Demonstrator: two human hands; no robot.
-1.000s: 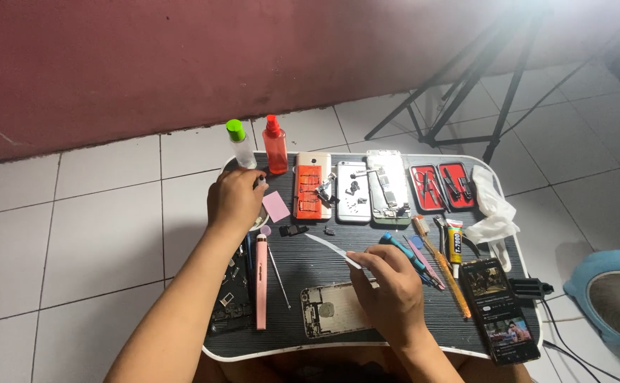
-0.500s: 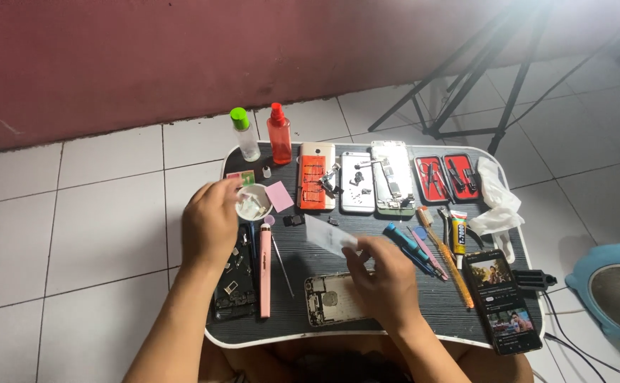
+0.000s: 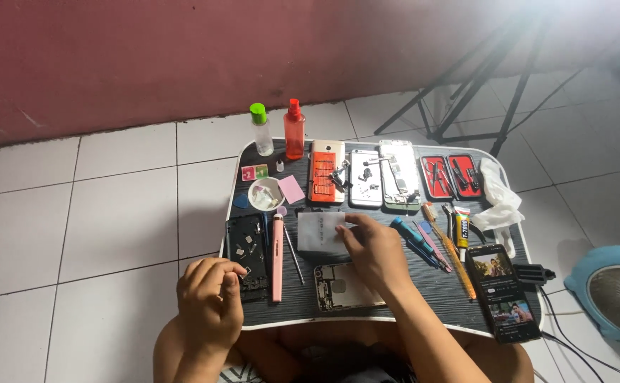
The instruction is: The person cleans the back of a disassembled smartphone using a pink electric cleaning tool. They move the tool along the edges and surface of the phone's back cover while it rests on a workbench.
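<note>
My right hand (image 3: 374, 252) lies over the middle of the dark lap tray (image 3: 423, 284), its fingertips pinching the right edge of a pale grey rectangular piece (image 3: 318, 232). Just in front of it lies an opened phone frame (image 3: 338, 287). My left hand (image 3: 210, 298) hovers curled at the tray's front left corner, with nothing visible in it. It sits beside a black phone part (image 3: 247, 252) and a pink pen-shaped tool (image 3: 277, 248). A small white bowl (image 3: 266, 193) stands further back.
At the tray's back stand a green-capped bottle (image 3: 260, 129), a red spray bottle (image 3: 294, 129), an orange phone part (image 3: 326, 177), silver phone backs (image 3: 366, 177) and red tool cases (image 3: 450, 175). Screwdrivers (image 3: 413, 237) and a lit phone (image 3: 501, 291) lie right. A fan (image 3: 615, 294) and tripod legs (image 3: 480, 85) stand on the tiles.
My left hand has drawn back from the white bowl to the tray's front left corner. My right hand has shifted forward onto the grey piece, which now lies flat on the tray.
</note>
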